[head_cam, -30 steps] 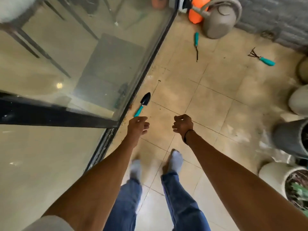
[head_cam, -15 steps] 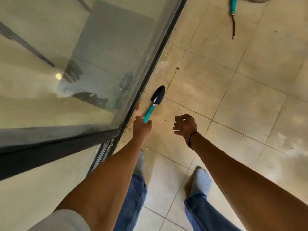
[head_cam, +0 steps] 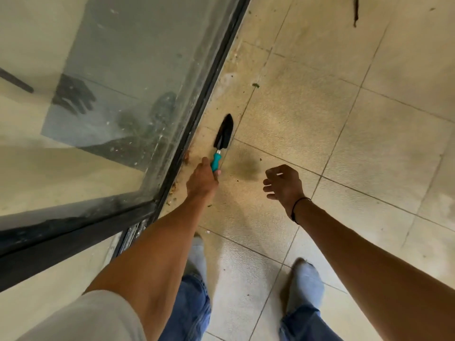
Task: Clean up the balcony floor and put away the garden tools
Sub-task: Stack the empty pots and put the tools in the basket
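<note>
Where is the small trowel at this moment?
In the head view the trowel lies on the tiled floor left of centre, beside the glass door's dark frame, its teal handle gripped by the left hand.

A small trowel (head_cam: 222, 137) with a black pointed blade and a teal handle sat just above the frame's centre, blade tip pointing toward the top, close beside the dark door track. The handle's lower end was hidden in a grip. At the upper right edge, 1 thin dark tool tip (head_cam: 355, 13) lay on the tiles.
</note>
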